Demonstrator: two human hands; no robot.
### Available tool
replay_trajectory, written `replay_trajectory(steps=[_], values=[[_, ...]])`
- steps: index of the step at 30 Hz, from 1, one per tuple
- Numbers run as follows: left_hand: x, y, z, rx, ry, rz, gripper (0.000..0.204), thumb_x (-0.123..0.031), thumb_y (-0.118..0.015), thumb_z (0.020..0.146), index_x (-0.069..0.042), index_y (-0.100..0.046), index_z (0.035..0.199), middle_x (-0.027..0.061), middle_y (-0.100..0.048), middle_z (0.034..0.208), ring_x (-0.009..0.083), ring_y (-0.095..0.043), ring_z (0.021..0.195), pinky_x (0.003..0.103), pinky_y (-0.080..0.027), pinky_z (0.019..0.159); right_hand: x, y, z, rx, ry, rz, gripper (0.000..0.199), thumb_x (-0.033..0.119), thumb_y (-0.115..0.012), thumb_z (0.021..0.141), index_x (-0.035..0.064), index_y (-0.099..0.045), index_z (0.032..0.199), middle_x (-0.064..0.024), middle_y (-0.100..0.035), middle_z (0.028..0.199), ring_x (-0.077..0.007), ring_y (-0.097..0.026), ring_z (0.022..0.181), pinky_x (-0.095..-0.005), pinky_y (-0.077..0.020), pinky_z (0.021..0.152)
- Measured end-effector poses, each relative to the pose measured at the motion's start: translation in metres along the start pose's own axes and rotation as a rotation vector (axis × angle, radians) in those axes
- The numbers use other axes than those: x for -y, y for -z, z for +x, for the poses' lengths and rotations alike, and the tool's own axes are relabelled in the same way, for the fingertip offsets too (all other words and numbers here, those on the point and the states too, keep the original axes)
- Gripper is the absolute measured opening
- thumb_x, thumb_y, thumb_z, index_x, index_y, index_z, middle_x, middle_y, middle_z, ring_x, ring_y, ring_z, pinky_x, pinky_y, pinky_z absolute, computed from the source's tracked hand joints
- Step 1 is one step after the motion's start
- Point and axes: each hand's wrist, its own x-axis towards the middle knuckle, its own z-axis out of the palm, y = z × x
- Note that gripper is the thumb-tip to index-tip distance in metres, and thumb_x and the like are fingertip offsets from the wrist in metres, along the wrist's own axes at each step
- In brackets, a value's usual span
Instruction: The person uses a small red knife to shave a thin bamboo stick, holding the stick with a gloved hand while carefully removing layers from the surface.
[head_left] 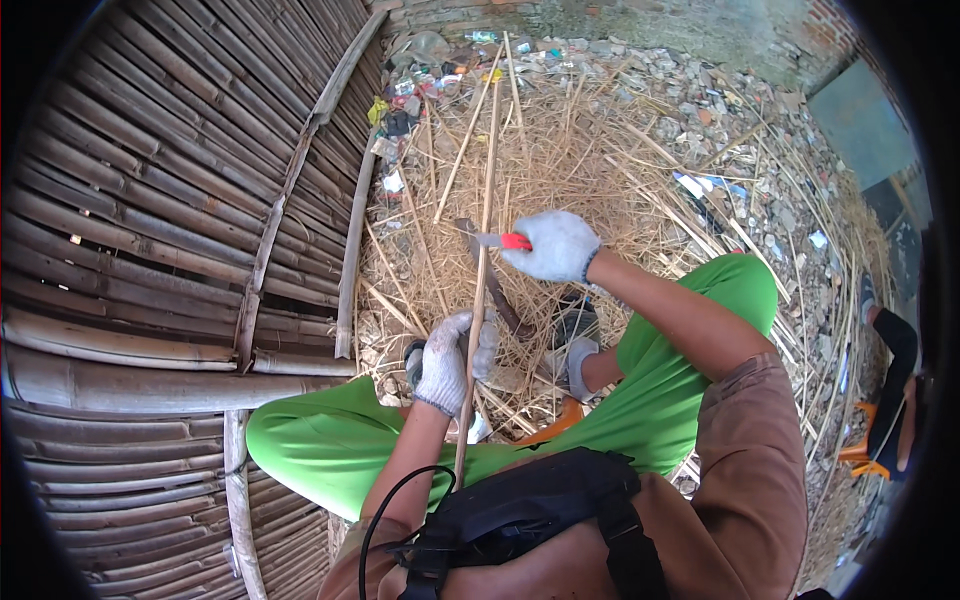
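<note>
Left hand [446, 362]: curled round bamboo strip [489, 190] | right hand [553, 246]: clenching red-handled knife [515, 241]

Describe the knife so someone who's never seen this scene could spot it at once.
Start at the bamboo wall on the left, then move right onto the straw-strewn ground. Near the centre, the gloved right hand grips the knife, blade pointing left at a long bamboo strip. Its red handle sets it apart from the dark brown object close by.

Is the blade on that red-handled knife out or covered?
Out: bare blade shows beyond the red handle in the right hand.
</note>
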Motion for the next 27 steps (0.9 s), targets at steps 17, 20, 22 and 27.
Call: replay_trajectory(steps=[17, 20, 22, 27], values=[[-0.006, 0.004, 0.01, 0.154, 0.029, -0.06, 0.036, -0.038, -0.054, 0.111, -0.005, -0.064, 0.121, 0.0023, -0.059, 0.078, 0.0093, -0.043, 0.049, 0.026, -0.036, 0.043, 0.039, -0.058, -0.003, 0.028, 0.095, -0.159, 0.034, 0.04, -0.063, 0.095, 0.0108, -0.078, 0.086, -0.0168, -0.078, 0.083, -0.0385, -0.078, 0.078, -0.0529, -0.0638, 0.07], [0.002, 0.001, 0.006, 0.192, 0.055, -0.117, 0.039, -0.041, -0.056, 0.11, -0.004, -0.065, 0.119, 0.0025, -0.058, 0.076, 0.0096, -0.042, 0.048, 0.026, -0.036, 0.043, 0.025, -0.023, 0.013, -0.031, -0.1, -0.069, 0.042, 0.043, -0.06, 0.099, 0.0082, -0.08, 0.085, -0.02, -0.077, 0.082, -0.0392, -0.078, 0.077, -0.0533, -0.0637, 0.07], [0.009, -0.008, 0.0, 0.259, 0.097, -0.169, 0.04, -0.041, -0.058, 0.109, -0.002, -0.064, 0.119, 0.0036, -0.059, 0.077, 0.0099, -0.043, 0.048, 0.027, -0.037, 0.041, -0.004, 0.018, 0.03, -0.116, -0.112, -0.071, 0.05, 0.047, -0.057, 0.102, 0.0055, -0.08, 0.085, -0.0233, -0.076, 0.082, -0.0396, -0.078, 0.077, -0.0541, -0.0631, 0.069], [0.005, 0.004, 0.005, 0.209, -0.002, -0.051, 0.04, -0.041, -0.058, 0.109, -0.002, -0.064, 0.119, 0.0076, -0.063, 0.079, 0.0119, -0.046, 0.046, 0.027, -0.038, 0.039, 0.027, -0.019, -0.002, 0.028, -0.004, -0.068, 0.046, 0.045, -0.06, 0.1, 0.0063, -0.081, 0.087, -0.021, -0.078, 0.084, -0.0383, -0.08, 0.081, -0.0545, -0.0636, 0.071]])
